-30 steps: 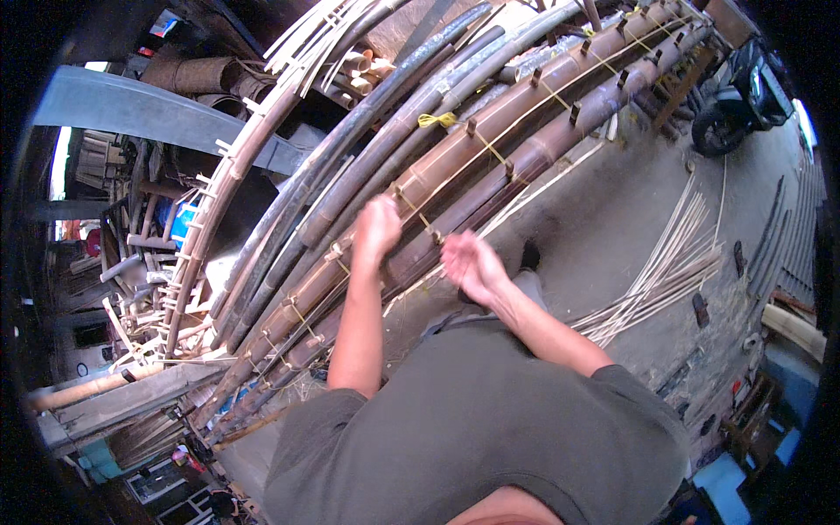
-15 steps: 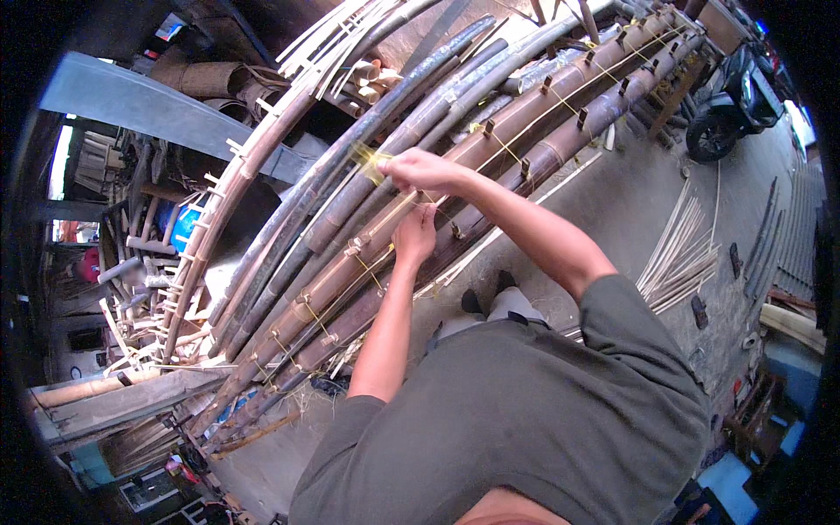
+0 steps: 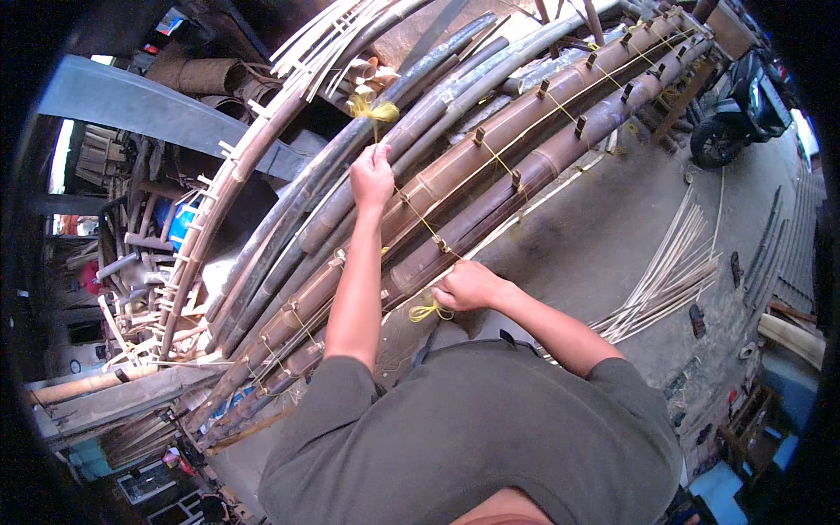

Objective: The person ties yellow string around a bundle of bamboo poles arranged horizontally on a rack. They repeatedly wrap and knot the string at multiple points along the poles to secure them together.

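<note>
A thin yellow plastic cord point(image 3: 411, 210) runs taut across the long brown bamboo poles point(image 3: 490, 184). The left hand point(image 3: 372, 175) pinches the cord's upper end above the poles, just below a frayed yellow tuft point(image 3: 372, 110); the right hand point(image 3: 468, 286), closed, grips its lower end at the poles' near edge

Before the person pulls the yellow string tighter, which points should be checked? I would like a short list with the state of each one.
1. Left hand pinches the yellow string: ok.
2. Right hand grips the string's lower end at the bamboo poles: ok.
3. String runs taut between both hands: ok.
4. String sits behind a wooden peg: cannot tell.
5. Loose yellow end free of the fingers: cannot tell.
</note>
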The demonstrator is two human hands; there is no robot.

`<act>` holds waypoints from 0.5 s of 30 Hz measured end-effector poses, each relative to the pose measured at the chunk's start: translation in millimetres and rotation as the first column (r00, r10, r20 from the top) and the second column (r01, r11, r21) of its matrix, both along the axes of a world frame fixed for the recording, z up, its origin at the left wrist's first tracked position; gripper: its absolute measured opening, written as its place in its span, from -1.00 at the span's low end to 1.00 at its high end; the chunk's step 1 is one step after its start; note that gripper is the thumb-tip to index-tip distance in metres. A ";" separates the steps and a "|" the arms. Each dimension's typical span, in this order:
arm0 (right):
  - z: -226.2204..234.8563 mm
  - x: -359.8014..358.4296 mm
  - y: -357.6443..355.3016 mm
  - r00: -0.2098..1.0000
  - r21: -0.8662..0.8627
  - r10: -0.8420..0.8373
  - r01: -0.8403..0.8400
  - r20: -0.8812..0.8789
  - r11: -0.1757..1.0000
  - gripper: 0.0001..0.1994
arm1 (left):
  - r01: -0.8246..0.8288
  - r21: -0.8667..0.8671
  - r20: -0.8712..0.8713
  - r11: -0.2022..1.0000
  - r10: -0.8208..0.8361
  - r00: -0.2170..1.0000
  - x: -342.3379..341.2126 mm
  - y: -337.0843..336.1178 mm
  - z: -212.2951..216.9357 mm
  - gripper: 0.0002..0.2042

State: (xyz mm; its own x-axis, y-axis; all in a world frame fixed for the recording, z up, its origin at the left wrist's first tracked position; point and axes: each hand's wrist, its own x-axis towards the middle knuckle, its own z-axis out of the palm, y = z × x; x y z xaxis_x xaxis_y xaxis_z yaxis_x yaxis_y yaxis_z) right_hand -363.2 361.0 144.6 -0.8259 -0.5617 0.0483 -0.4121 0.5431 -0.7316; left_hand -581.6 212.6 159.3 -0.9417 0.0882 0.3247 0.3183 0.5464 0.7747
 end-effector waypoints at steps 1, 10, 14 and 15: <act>0.7 3.2 -3.9 0.997 0.031 0.013 -0.011 -0.070 0.999 -0.61 | -0.083 -0.227 -0.216 0.970 0.033 0.976 -10.2 -11.1 -29.5 -0.73; -21.7 59.4 -107.4 0.937 -0.403 0.105 0.041 0.333 0.914 -0.70 | -0.018 -0.327 0.102 0.945 0.054 0.993 52.7 -92.3 25.1 -0.54; -23.2 77.2 -161.2 0.319 -0.430 0.465 0.890 0.826 0.153 -0.72 | 0.283 -0.424 0.456 0.861 -0.068 0.888 132.5 -204.8 2.0 -0.63; -23.7 76.1 -173.2 0.369 -0.336 0.481 0.929 0.795 -0.158 -0.77 | 0.426 -0.243 0.544 0.871 -0.241 0.804 154.3 -222.1 -23.4 -0.67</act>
State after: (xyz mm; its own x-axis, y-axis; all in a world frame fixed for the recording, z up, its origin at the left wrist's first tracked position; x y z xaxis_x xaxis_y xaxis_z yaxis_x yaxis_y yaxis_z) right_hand -287.1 187.9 120.8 -0.8284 -0.2670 -0.4924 0.3784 -0.9149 -0.1406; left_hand -427.3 -9.5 136.0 -0.8541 0.4427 -0.2729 0.1669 0.7304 0.6623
